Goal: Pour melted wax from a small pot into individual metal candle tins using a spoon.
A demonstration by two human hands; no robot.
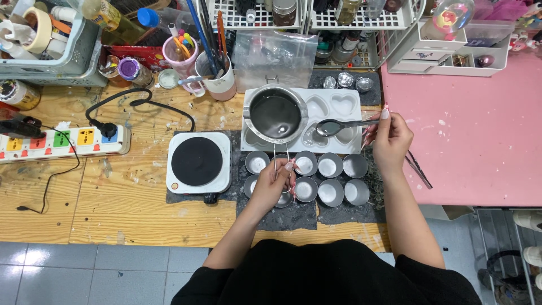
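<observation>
Eight round metal cups (330,165) sit in two rows of four. There is one melting pot (275,114), one spoon (333,127), one hotplate (199,162), one white mould (333,107) and one power strip (62,142).

The person wears a black top that fills the lower middle of the view, loose and plain, without pattern or print. Its sleeves end above the elbows, so both forearms are bare from there down to the hands. The left hand (275,183) has long nails, painted pale with a pinkish tint; one shows clearly at the tip of a finger. The right hand (390,142) has the same long, pale nails, one standing out at the top near the thumb. No watch, bracelet or glove shows on either wrist.
</observation>
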